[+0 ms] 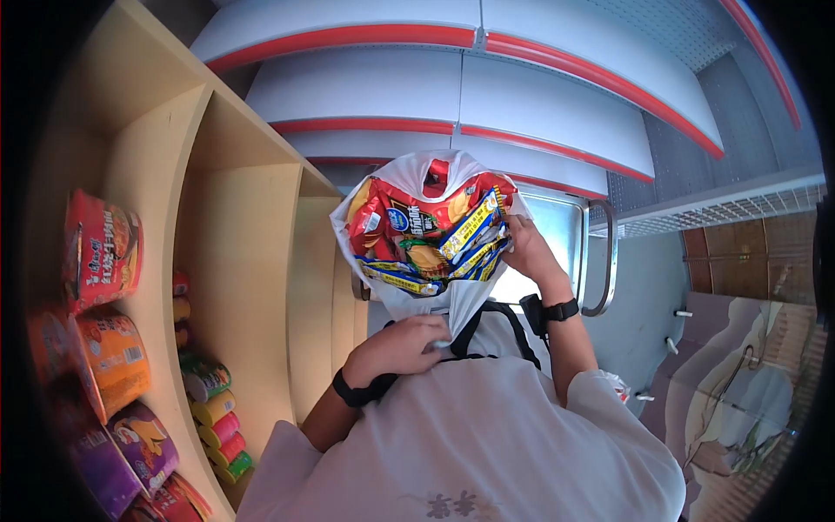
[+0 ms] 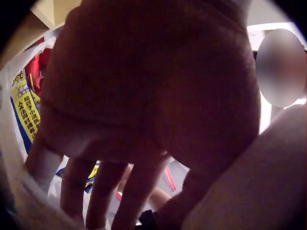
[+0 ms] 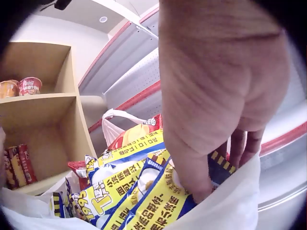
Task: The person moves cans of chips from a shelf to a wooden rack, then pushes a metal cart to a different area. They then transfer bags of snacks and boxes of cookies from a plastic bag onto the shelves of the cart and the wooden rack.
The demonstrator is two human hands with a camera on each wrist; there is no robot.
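From here the work looks partway: the white plastic bag [image 1: 409, 304] sits in front of the person, packed with snack packets [image 1: 472, 228], and the right hand [image 1: 532, 250] pinches one at the bag's right side, not yet clear of it. The left hand [image 1: 402, 345] grasps the bag's near edge, and the rest seems left to handle; whether it's filling or emptying, I can't tell.
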